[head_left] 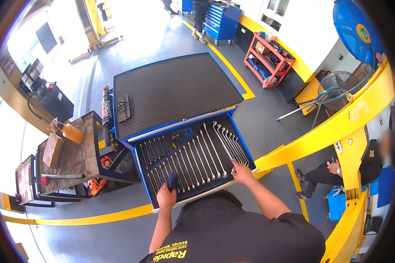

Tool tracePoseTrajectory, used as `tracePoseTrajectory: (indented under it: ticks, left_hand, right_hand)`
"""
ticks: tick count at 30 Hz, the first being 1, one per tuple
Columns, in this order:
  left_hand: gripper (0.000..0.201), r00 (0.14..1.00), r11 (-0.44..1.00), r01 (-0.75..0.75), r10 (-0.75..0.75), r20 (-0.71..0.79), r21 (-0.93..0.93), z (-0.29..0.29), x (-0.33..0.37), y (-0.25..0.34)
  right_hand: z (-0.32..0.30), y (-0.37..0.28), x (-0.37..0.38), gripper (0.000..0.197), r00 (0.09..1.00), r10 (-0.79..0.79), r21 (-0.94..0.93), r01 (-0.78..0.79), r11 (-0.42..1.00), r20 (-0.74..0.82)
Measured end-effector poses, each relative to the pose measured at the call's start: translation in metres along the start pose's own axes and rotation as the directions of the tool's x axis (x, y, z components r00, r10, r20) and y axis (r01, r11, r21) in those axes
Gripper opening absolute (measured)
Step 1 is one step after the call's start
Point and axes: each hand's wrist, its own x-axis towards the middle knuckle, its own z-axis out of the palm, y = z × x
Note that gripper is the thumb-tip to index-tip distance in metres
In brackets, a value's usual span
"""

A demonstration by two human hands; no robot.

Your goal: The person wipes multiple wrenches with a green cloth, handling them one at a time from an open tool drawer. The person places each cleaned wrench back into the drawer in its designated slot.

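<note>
An open tool drawer (189,198) lies in front of me, lined in dark foam with rows of combination wrenches (200,153) from small at the left to large at the right. Bent-ended wrenches (227,142) lie along the drawer's right side. My left hand (166,196), over the front left of the drawer, is closed on a dark blue object (173,180), perhaps a cloth; its kind is unclear. At the front right corner, my right hand (242,172) is closed by the lower ends of the bent-ended wrenches. What its fingers hold is hidden.
The blue tool cabinet's black top (175,90) carries a small tray (123,108). At left stands a wooden-topped cart (61,162) with a spray bottle (70,131). A yellow lift arm (320,131) crosses the right; a seated person (338,168) is beyond it. A red cart (270,61) stands behind.
</note>
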Motion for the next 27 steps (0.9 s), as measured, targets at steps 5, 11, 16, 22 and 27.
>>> tracePoseTrajectory:
  ticks: [5, 11, 16, 22, 27]
  left_hand:
    - [0.033, 0.992, 0.998, -0.056, 0.057, 0.113, -0.005, -0.005, 0.017, 0.045]
    - [0.031, 0.754, 0.79, -0.597, 0.612, 0.237, -0.14, 0.059, 0.081, 0.152]
    - [0.082, 0.591, 0.667, -0.739, 0.708, 0.387, -0.093, 0.113, 0.118, 0.205]
    - [0.088, 0.603, 0.66, -0.749, 0.638, 0.478, 0.064, 0.124, 0.119, 0.221]
    - [0.092, 0.621, 0.671, -0.737, 0.621, 0.479, 0.085, 0.12, 0.116, 0.223]
  right_hand:
    - [0.019, 0.022, -0.017, 0.072, 0.983, -0.095, 0.245, 0.132, 0.961, -0.156]
    - [0.019, 0.021, -0.016, 0.068, 0.977, -0.081, 0.297, 0.138, 0.945, -0.198]
    - [0.017, 0.012, -0.028, 0.062, 0.976, 0.007, 0.346, 0.07, 0.936, -0.216]
    - [0.026, 0.014, -0.035, 0.057, 0.957, 0.023, 0.343, 0.081, 0.936, -0.288]
    - [0.031, 0.016, -0.033, 0.054, 0.946, 0.024, 0.339, 0.093, 0.936, -0.324]
